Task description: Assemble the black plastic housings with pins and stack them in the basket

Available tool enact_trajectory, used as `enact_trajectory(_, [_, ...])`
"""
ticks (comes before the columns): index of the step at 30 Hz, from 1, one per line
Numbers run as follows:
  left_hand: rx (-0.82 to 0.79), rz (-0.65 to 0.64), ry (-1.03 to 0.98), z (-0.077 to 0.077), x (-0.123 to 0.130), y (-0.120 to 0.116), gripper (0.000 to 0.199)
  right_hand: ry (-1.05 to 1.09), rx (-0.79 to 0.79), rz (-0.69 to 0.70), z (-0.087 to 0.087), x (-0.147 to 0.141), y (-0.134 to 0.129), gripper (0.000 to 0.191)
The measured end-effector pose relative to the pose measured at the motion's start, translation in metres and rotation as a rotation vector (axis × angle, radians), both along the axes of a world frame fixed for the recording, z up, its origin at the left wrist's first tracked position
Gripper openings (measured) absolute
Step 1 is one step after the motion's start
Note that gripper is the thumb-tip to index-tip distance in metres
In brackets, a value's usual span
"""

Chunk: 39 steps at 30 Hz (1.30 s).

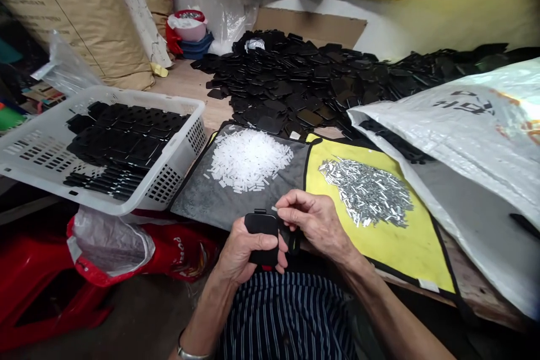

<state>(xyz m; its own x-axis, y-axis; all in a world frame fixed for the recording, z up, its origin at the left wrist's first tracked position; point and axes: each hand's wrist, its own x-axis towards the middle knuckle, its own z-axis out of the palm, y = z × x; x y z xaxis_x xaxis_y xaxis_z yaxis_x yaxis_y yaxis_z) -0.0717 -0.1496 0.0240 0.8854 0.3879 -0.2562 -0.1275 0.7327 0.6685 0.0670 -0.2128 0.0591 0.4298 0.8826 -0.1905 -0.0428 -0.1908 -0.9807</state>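
Observation:
My left hand [248,247] is wrapped round a flat black plastic plate [261,225] with rounded corners and a small tab at its top edge. Thumb and forefinger of my right hand [310,219] pinch a small pale piece [274,209] just beside the plate's upper right corner; its exact kind is too small to make out. Beyond my hands, a heap of short white plastic pieces [251,157] lies on a grey cloth [194,197]. To the right, a heap of small silvery metal pins [371,191] rests on a yellow cloth [426,259].
At left stands a white plastic basket [169,185] holding stacked black parts [126,140]. A large pile of black plates [295,84] covers the table's back. A white woven sack [476,118] lies at right. Below the basket are a red bag [169,253] and a red stool [37,275].

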Motion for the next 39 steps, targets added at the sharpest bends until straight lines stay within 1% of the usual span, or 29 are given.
enact_trajectory(3, [0.015, -0.047, -0.013, -0.001, -0.002, -0.005, 0.013, 0.049, 0.040, 0.080, 0.001, 0.000, -0.007, 0.007])
enact_trajectory(6, [0.037, -0.099, 0.013, -0.002, -0.003, -0.008, 0.015, 0.101, 0.088, 0.128, 0.000, 0.002, -0.012, 0.009])
enact_trajectory(11, [0.041, -0.128, 0.011, -0.006, -0.003, -0.012, 0.016, 0.161, 0.041, 0.144, 0.001, 0.002, -0.018, 0.013])
enact_trajectory(14, [0.050, -0.154, -0.018, -0.008, -0.004, -0.013, 0.019, 0.135, 0.023, 0.132, 0.002, -0.002, -0.022, 0.011])
enact_trajectory(16, [0.083, -0.165, -0.028, -0.009, -0.005, -0.013, 0.018, -0.002, 0.067, 0.111, 0.001, -0.007, -0.026, 0.007])
enact_trajectory(17, [0.111, -0.164, -0.024, -0.008, -0.005, -0.013, 0.017, -0.126, 0.123, 0.094, -0.001, -0.009, -0.028, 0.006])
enact_trajectory(20, [0.178, -0.126, 0.042, -0.006, -0.004, -0.014, 0.014, -0.597, 0.374, 0.080, -0.009, -0.017, -0.035, 0.015])
enact_trajectory(21, [0.186, -0.110, 0.066, -0.005, -0.003, -0.015, 0.014, -0.722, 0.446, 0.091, -0.012, -0.019, -0.037, 0.019])
enact_trajectory(22, [0.188, -0.098, 0.084, -0.004, -0.002, -0.017, 0.016, -0.808, 0.500, 0.098, -0.015, -0.020, -0.038, 0.021])
enact_trajectory(24, [0.179, -0.075, 0.102, -0.003, 0.001, -0.020, 0.018, -0.861, 0.541, 0.062, -0.018, -0.019, -0.040, 0.023])
enact_trajectory(26, [0.145, -0.081, 0.077, -0.003, 0.004, -0.024, 0.015, -0.758, 0.490, 0.037, -0.018, -0.011, -0.042, 0.020])
enact_trajectory(27, [0.106, -0.105, 0.052, -0.003, 0.004, -0.026, 0.015, -0.650, 0.435, 0.065, -0.017, -0.007, -0.043, 0.018])
enact_trajectory(29, [0.001, -0.188, 0.000, -0.005, 0.004, -0.030, 0.017, -0.417, 0.319, 0.163, -0.013, 0.003, -0.046, 0.014])
enact_trajectory(30, [-0.052, -0.236, -0.021, -0.006, 0.004, -0.032, 0.018, -0.351, 0.289, 0.207, -0.011, 0.006, -0.047, 0.013])
enact_trajectory(31, [-0.101, -0.282, -0.037, -0.008, 0.004, -0.034, 0.018, -0.340, 0.288, 0.228, -0.009, 0.008, -0.049, 0.013])
enact_trajectory(32, [-0.145, -0.324, -0.051, -0.010, 0.004, -0.036, 0.019, -0.380, 0.307, 0.230, -0.009, 0.009, -0.051, 0.013])
enact_trajectory(35, [-0.239, -0.412, -0.075, -0.014, 0.007, -0.043, 0.018, -0.605, 0.391, 0.184, -0.010, 0.009, -0.057, 0.014])
enact_trajectory(36, [-0.252, -0.427, -0.067, -0.014, 0.009, -0.045, 0.018, -0.641, 0.394, 0.175, -0.011, 0.011, -0.060, 0.014])
enact_trajectory(38, [-0.222, -0.438, -0.025, -0.011, 0.015, -0.046, 0.018, -0.641, 0.328, 0.206, -0.012, 0.026, -0.066, 0.011])
enact_trajectory(39, [-0.176, -0.422, 0.008, -0.008, 0.019, -0.044, 0.017, -0.639, 0.255, 0.207, -0.011, 0.041, -0.069, 0.011])
